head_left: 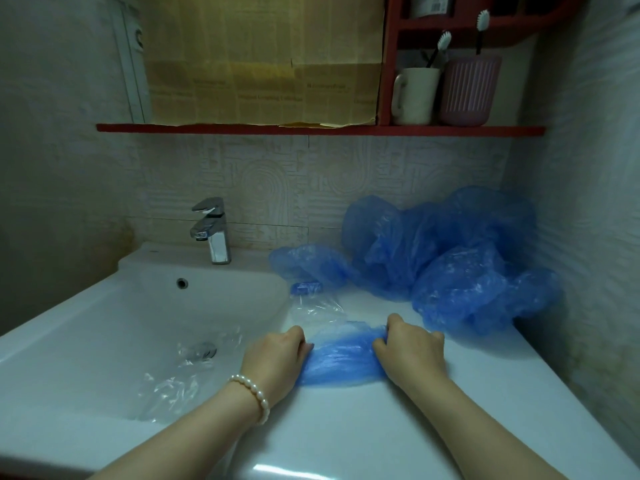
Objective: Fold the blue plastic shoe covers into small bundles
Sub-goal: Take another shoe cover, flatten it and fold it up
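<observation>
A flattened blue plastic shoe cover [341, 358] lies on the white counter [398, 427] just right of the basin. My left hand [277, 358] grips its left end with curled fingers, and my right hand [410, 349] grips its right end the same way. Behind them a loose heap of several blue shoe covers [450, 261] is piled against the back and right walls. One small folded blue bundle [306, 288] sits near the basin's rim, by another loose cover [308, 263].
The white basin [104, 327] fills the left, with clear plastic wrap [180, 372] lying in it and a chrome tap [213, 230] behind. More clear wrap [315, 308] lies by the bundle. A red shelf [311, 129] above carries a white mug [414, 95] and pink cup [469, 90].
</observation>
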The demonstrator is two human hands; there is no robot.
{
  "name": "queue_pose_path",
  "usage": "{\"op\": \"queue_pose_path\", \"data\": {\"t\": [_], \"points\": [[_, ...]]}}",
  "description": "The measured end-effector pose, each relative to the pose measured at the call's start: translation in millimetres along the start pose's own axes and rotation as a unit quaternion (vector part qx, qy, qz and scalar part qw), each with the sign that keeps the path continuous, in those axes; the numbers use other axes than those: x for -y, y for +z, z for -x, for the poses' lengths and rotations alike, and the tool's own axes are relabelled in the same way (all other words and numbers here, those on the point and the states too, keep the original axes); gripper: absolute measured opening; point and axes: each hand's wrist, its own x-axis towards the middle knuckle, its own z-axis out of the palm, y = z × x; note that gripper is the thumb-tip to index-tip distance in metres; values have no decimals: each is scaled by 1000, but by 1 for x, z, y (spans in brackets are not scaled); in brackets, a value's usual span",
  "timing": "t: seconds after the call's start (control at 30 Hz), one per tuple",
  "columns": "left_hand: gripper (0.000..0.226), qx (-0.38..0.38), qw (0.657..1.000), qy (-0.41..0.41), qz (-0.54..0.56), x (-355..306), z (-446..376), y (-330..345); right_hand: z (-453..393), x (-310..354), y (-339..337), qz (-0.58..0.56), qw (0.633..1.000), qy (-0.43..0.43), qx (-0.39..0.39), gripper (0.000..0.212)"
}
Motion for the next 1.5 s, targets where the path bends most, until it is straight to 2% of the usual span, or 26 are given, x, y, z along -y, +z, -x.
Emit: {"op": "queue_pose_path", "data": {"t": [0.13,0.2,0.27,0.33,0.4,0.47,0.5,0.53,0.6,0.63,0.67,0.7,0.73,0.77,0.8,0.87,0.93,0.97,1.1,1.17,1.23,1.33,1.5], "points": [[30,11,999,6,-52,5,-1,-4,1,-1,3,32,999,-25,-6,17],[23,13,999,-6,-32,9,-5,-6,-2,-3,8,24,999,-48,1,33],[22,24,994,-39,100,8,-13,-10,-4,-4,11,3,996,-82,18,36],[17,81,957,-69,271,-3,-21,-16,-4,-4,12,-18,994,-109,21,30],[29,168,925,-58,335,-17,-29,-21,-3,-3,10,-46,990,-134,15,24],[56,236,915,-66,321,-26,-36,-21,-2,-4,10,-90,983,-162,11,18],[61,251,915,-69,309,-28,-38,-21,-2,-4,9,-117,978,-173,9,16],[57,249,918,-63,303,-29,-40,-21,-3,-5,8,-147,973,-176,5,21],[33,184,936,-23,301,-33,-41,-25,-5,-8,5,-218,956,-186,-56,27],[22,104,951,17,290,-34,-39,-27,-5,-10,3,-245,941,-200,-121,23],[14,-17,963,74,259,-35,-37,-27,-5,-10,1,-255,921,-220,-198,17],[11,-151,953,143,219,-34,-35,-28,-4,-10,-2,-246,901,-239,-266,13],[12,-263,926,207,173,-33,-33,-27,-4,-10,-5,-226,886,-256,-314,11],[14,-330,898,257,138,-32,-29,-26,-3,-9,-8,-202,875,-273,-346,11],[15,-353,883,291,109,-31,-24,-23,-4,-9,-9,-177,869,-292,-359,12],[14,-325,888,321,53,-25,-16,-14,-6,-10,-5,-119,879,-336,-316,17],[12,-246,913,324,27,-14,-9,-1,-8,-12,3,-84,901,-367,-214,33],[12,-209,925,318,28,-9,-5,4,-7,-13,7,-83,913,-369,-154,35],[23,-56,963,237,117,-1,9,6,-6,-17,6,-126,942,-304,68,7],[30,8,970,184,156,-2,11,-2,-7,-19,3,-171,939,-261,145,19],[37,74,972,123,185,-4,6,-8,-9,-21,2,-227,935,-202,181,31],[49,118,971,45,204,-6,-3,-11,-9,-17,7,-246,942,-131,185,39],[48,111,986,-11,126,-12,-6,-8,-4,-7,10,-181,974,-60,121,44]]}}
